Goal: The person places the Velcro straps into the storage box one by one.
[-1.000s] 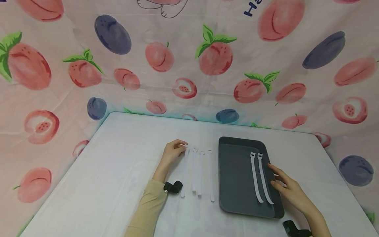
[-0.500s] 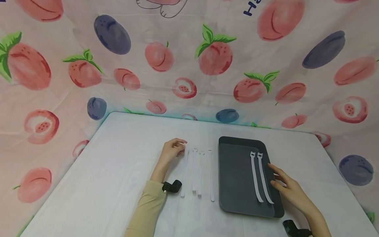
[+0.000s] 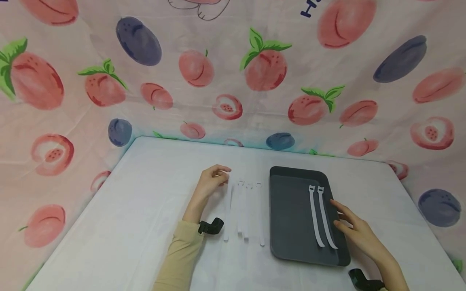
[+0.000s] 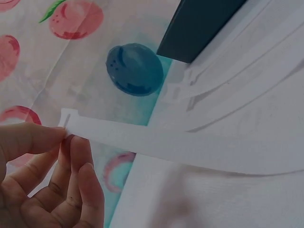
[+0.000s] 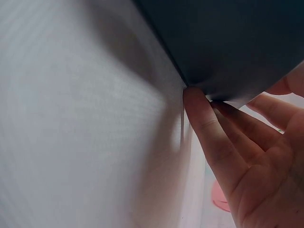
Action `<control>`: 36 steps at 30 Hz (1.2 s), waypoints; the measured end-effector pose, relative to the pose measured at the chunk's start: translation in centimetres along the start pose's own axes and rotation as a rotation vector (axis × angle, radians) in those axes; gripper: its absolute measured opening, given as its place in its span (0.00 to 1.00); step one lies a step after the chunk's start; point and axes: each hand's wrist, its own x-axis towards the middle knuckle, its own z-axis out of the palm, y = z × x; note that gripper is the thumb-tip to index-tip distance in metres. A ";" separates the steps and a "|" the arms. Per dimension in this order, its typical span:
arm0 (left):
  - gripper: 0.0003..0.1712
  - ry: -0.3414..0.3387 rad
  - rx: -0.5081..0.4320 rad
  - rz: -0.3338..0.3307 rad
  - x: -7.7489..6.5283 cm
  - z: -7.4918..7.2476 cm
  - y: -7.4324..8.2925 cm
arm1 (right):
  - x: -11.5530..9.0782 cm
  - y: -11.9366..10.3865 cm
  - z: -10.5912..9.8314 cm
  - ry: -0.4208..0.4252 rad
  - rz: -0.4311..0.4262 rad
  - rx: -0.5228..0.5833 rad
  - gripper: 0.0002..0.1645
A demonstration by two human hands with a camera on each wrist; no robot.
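My left hand (image 3: pixel 209 184) pinches the slotted head of a white hook-and-loop cable tie (image 4: pixel 114 130) between thumb and forefinger. That end is raised, while the tie's tail runs down toward the table. Just right of it several more white cable ties (image 3: pixel 260 214) lie side by side, faint against the white surface. Two more cable ties (image 3: pixel 316 218) rest lengthwise in the right half of a dark grey tray (image 3: pixel 291 226). At the tray's right side my right hand (image 3: pixel 358 232) touches the rim and outer wall with relaxed fingers (image 5: pixel 209 128).
A white table (image 3: pixel 145 210) carries everything. Behind it hangs a cloth (image 3: pixel 225 52) printed with peaches and blue plums. Black wrist cameras (image 3: pixel 212 226) are worn on both arms.
My left hand has risen slightly, lifting the head of the pinched cable tie a little. My right hand keeps its place at the tray; the tray and other ties lie as before.
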 end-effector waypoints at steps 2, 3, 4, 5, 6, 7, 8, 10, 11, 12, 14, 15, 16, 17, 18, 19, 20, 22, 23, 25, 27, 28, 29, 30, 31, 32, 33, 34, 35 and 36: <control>0.11 -0.002 0.009 0.017 -0.1 0.0 0.3 | 0.0 0.0 0.0 0.001 -0.002 0.001 0.35; 0.12 -0.003 0.013 0.022 -0.2 0.0 0.4 | -0.1 0.0 0.0 0.001 -0.004 0.002 0.35; 0.11 -0.006 0.014 0.026 -0.3 0.0 0.5 | -0.1 0.0 0.0 0.000 -0.004 0.003 0.35; 0.11 -0.006 0.018 0.030 -0.4 0.0 0.6 | -0.1 0.0 0.0 0.000 -0.005 0.003 0.35; 0.11 -0.009 0.017 0.033 -0.4 0.0 0.6 | -0.1 0.1 0.0 -0.001 -0.005 0.004 0.35; 0.12 -0.013 0.019 0.035 -0.5 0.0 0.7 | -0.2 0.1 0.0 -0.001 -0.007 0.004 0.35; 0.12 -0.017 0.018 0.039 -0.5 0.1 0.8 | -0.2 0.1 0.0 -0.002 -0.008 0.004 0.35; 0.13 -0.024 0.016 0.043 -0.6 0.1 0.9 | -0.2 0.2 0.0 -0.001 -0.007 0.004 0.35; 0.13 -0.027 0.017 0.046 -0.7 0.1 1.0 | -0.2 0.2 0.0 0.000 -0.008 0.005 0.35; 0.13 -0.028 0.018 0.047 -0.7 0.1 1.1 | -0.2 0.2 0.0 0.001 -0.008 0.005 0.35; 0.13 -0.027 0.021 0.052 -0.8 0.1 1.2 | -0.2 0.2 0.0 0.003 -0.009 0.005 0.35; 0.13 -0.025 0.022 0.051 -0.8 0.0 1.3 | -0.2 0.2 0.0 0.003 -0.010 0.006 0.35; 0.12 -0.025 0.022 0.053 -0.9 0.0 1.4 | -0.2 0.2 0.0 0.004 -0.010 0.006 0.35; 0.12 -0.024 0.023 0.056 -0.9 0.0 1.5 | -0.1 0.1 0.0 0.003 -0.010 0.006 0.35; 0.11 -0.024 0.028 0.063 -1.0 -0.1 1.6 | -0.1 0.1 0.0 0.002 -0.008 0.005 0.35; 0.11 -0.023 0.028 0.068 -1.1 -0.1 1.7 | -0.1 0.1 0.0 0.001 -0.006 0.006 0.35; 0.10 -0.021 0.030 0.075 -1.1 -0.2 1.8 | -0.1 0.0 0.0 0.001 -0.005 0.006 0.35; 0.09 -0.021 0.032 0.091 -1.3 -0.2 2.2 | -0.1 0.0 0.0 0.001 -0.003 0.006 0.35; 0.09 -0.020 0.034 0.098 -1.4 -0.2 2.4 | -0.1 0.0 0.0 0.000 -0.001 0.006 0.35; 0.09 -0.020 0.032 0.107 -1.6 -0.3 2.8 | -0.1 0.0 0.0 0.002 0.001 0.006 0.35; 0.09 -0.024 0.031 0.116 -1.8 -0.3 3.2 | -0.1 0.0 0.0 0.002 -0.002 0.008 0.35; 0.09 -0.027 0.032 0.121 -2.0 -0.3 3.4 | -0.1 0.0 0.0 0.002 -0.001 0.008 0.35; 0.10 -0.028 0.032 0.127 -2.1 -0.3 3.6 | -0.1 0.0 0.0 0.003 -0.002 0.008 0.35; 0.10 -0.029 0.032 0.132 -2.2 -0.3 3.8 | -0.1 0.0 0.0 0.002 -0.001 0.009 0.35; 0.10 -0.030 0.030 0.136 -2.3 -0.3 4.0 | -0.1 0.0 0.0 0.002 -0.002 0.011 0.35; 0.10 -0.029 0.028 0.138 -2.3 -0.3 4.1 | -0.1 0.0 0.0 0.002 -0.002 0.011 0.35; 0.10 -0.028 0.024 0.142 -2.4 -0.3 4.3 | -0.1 0.0 0.0 0.001 -0.001 0.011 0.35; 0.09 -0.026 0.018 0.143 -2.5 -0.2 4.4 | -0.1 0.0 0.0 0.000 0.000 0.011 0.35; 0.08 -0.025 0.013 0.143 -2.6 -0.2 4.6 | -0.1 0.0 0.0 0.000 0.001 0.013 0.35; 0.09 -0.026 0.004 0.145 -2.7 -0.1 4.8 | -0.1 0.0 -0.1 -0.001 0.002 0.014 0.35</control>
